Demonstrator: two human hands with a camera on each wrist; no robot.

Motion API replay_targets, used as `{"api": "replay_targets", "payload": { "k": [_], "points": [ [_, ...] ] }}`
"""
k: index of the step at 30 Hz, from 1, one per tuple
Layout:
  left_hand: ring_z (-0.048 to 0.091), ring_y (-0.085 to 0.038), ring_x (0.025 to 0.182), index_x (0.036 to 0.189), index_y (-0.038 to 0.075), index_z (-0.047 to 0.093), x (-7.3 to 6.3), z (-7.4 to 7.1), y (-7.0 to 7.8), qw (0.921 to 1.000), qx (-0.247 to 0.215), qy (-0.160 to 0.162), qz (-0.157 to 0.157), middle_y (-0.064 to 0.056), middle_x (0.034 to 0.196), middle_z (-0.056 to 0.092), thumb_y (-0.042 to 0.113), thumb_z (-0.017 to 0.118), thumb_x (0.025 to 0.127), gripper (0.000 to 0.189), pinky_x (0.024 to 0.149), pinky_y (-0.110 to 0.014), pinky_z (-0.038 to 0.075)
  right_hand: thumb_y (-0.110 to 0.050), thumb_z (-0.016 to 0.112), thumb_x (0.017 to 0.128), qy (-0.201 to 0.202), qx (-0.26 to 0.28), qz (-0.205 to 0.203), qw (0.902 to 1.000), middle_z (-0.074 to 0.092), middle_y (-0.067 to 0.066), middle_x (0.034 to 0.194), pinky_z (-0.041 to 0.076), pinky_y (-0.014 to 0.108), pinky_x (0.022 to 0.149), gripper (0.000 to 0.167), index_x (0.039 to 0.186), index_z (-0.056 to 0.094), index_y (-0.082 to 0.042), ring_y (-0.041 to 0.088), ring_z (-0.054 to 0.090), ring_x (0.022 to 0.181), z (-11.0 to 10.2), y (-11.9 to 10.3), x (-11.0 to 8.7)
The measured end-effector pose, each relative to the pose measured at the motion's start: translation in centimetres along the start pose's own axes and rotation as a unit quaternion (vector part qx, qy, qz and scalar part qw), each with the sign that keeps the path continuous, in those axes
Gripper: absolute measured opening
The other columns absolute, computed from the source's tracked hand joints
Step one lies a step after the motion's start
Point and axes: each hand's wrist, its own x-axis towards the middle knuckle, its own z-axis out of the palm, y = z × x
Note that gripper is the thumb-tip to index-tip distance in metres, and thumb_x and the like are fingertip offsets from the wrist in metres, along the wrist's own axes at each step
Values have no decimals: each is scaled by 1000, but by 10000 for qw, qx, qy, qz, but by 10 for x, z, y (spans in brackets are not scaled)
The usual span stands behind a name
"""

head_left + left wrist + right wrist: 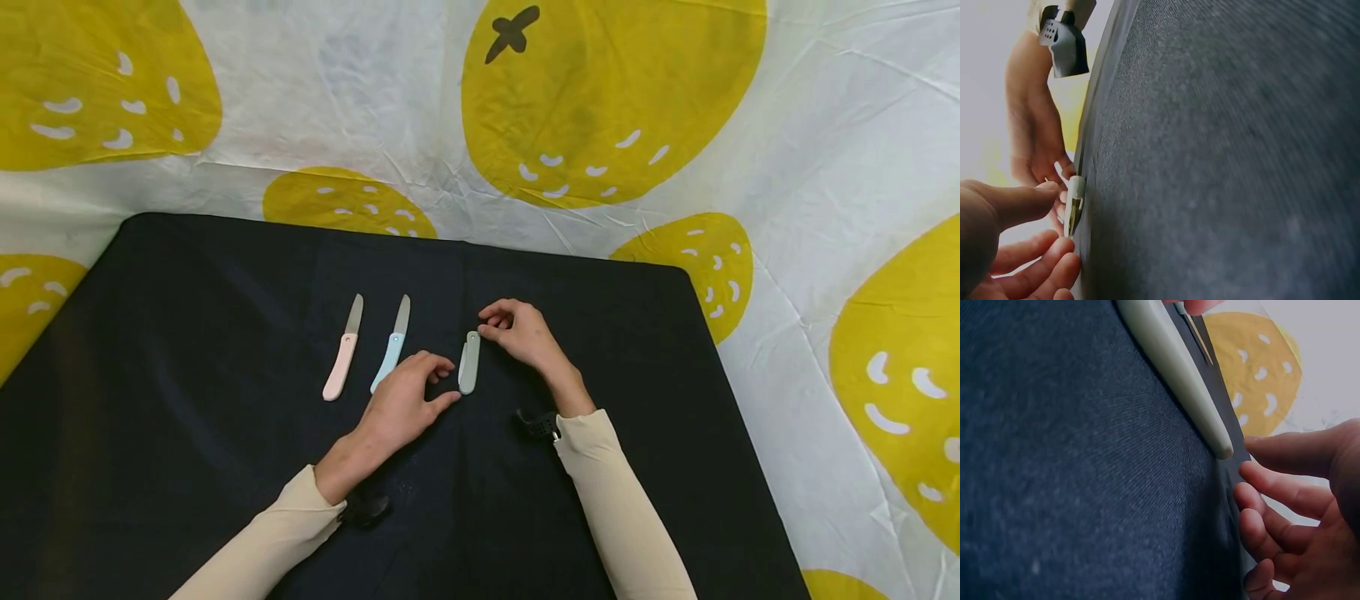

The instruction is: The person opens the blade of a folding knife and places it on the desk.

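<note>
A pale green folding knife [470, 367] lies on the black cloth with its blade folded into the handle. My left hand [401, 396] is at its lower left, thumb tip right by the near end, fingers loosely bent. At the far end is my right hand [528, 333], its thumb and fingers relaxed beside the pivot; the right wrist view shows a small gap between these fingers [1285, 487] and the handle [1179, 369]. Partly covered by my left hand is a light blue knife [394, 343], blade out. Further left lies a pink knife [341, 367], also unfolded.
Black cloth [187, 375] covers the table, whose far edge runs behind the knives. Beyond it hangs a white sheet with yellow fruit prints [600, 100]. A dark strap [536, 423] hangs at my right wrist.
</note>
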Motion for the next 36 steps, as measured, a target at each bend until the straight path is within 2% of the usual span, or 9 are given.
{"api": "replay_targets", "payload": {
  "k": [7, 14, 20, 36],
  "points": [
    [63, -17, 96, 117, 12, 71, 2, 5, 2, 9996, 283, -50, -83, 0, 104, 67, 33, 90, 82, 45, 78, -35, 55, -21, 75, 96, -275, -348, -96, 9990, 69, 11, 103, 47, 28, 76, 21, 112, 78, -9, 21, 61, 85, 0, 2, -2],
    [58, -15, 90, 117, 14, 71, 7, 9, 3, 9978, 632, -151, -140, 1, 102, 63, 40, 93, 78, 52, 70, -30, 51, -21, 75, 95, -207, -481, -253, 9983, 68, 11, 101, 47, 30, 76, 15, 106, 80, -11, 21, 60, 84, 1, 3, -2],
    [58, -14, 87, 115, 15, 71, 9, 10, 3, 9972, 680, -166, -246, 1, 100, 63, 40, 93, 77, 51, 67, -30, 49, -21, 75, 96, -207, -491, -254, 9983, 66, 9, 99, 46, 30, 76, 13, 105, 81, -13, 21, 58, 83, 3, 4, -2],
    [57, -14, 84, 113, 15, 70, 12, 12, 3, 9971, 693, -131, -281, 2, 96, 61, 37, 91, 80, 44, 65, -29, 47, -22, 75, 96, -160, -483, -226, 9984, 66, 9, 100, 46, 31, 76, 13, 104, 81, -13, 21, 58, 84, 5, 4, -4]
  ]
}}
